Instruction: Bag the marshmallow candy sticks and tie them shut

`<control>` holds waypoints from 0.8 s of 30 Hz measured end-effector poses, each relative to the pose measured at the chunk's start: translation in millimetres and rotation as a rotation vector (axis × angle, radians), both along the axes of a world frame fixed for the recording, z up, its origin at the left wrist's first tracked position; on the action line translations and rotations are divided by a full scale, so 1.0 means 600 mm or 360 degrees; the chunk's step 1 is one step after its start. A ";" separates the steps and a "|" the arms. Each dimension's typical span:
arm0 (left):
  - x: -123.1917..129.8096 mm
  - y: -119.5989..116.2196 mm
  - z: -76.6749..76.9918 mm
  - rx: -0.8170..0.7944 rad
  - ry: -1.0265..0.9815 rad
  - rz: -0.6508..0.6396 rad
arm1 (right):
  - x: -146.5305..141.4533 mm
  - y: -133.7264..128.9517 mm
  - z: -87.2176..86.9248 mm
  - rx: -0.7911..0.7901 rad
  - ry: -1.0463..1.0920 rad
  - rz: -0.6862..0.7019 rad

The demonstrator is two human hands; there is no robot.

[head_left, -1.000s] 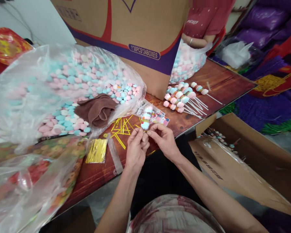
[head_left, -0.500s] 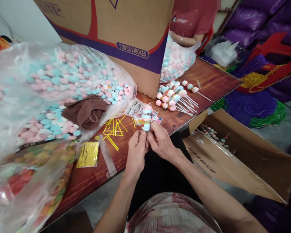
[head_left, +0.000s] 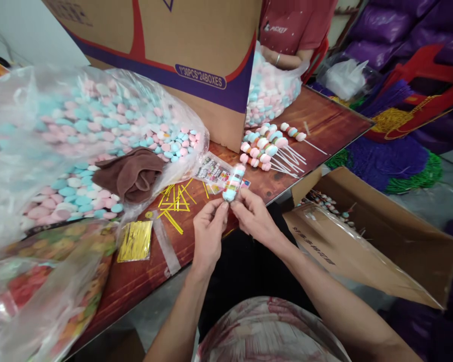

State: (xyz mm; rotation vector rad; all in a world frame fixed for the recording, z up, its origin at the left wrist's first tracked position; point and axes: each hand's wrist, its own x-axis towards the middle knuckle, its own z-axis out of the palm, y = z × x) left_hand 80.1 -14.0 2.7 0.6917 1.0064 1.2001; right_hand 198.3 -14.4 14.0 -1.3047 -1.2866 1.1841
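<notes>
A wrapped skewer of pink, white and blue candies [head_left: 234, 182] stands up between my hands, tilted to the right, its lower end pinched by both. My left hand [head_left: 210, 223] has its thumb and fingers closed on that end. From the right, my right hand [head_left: 252, 213] also closes its fingertips there. What exactly lies between the fingertips is too small to make out. Behind the candies is a printed plastic packet [head_left: 211, 169]. Loose yellow ties [head_left: 176, 201] are scattered left of my hands, near a pack of yellow ties [head_left: 135, 241].
Candy skewers [head_left: 266, 146] lie on the table [head_left: 324, 113] behind my hands. A large bag of candies [head_left: 109, 115] and a brown cloth [head_left: 130, 173] are at left. A tall carton [head_left: 196, 40] stands behind; an open box [head_left: 377, 241] is at right. A person [head_left: 294, 30] sits across.
The wrapped candies have tilted to the right, and my hands have shifted slightly left in view. The whole scene has also slid a little left.
</notes>
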 end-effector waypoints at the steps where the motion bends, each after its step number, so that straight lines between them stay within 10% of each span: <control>1: -0.001 0.002 0.003 -0.0069 -0.0088 -0.0001 | -0.001 -0.001 -0.004 -0.0123 0.0173 0.0033; 4: -0.005 0.008 0.013 -0.0285 -0.0345 -0.0046 | 0.002 -0.009 -0.014 -0.0141 0.0342 -0.0021; 13: -0.006 0.009 0.020 -0.0459 -0.0488 -0.0177 | 0.021 -0.008 -0.035 0.1181 -0.0873 -0.0168; 24: 0.007 -0.007 0.016 -0.0250 -0.0468 -0.0142 | -0.006 -0.002 -0.011 0.1058 -0.0765 -0.0247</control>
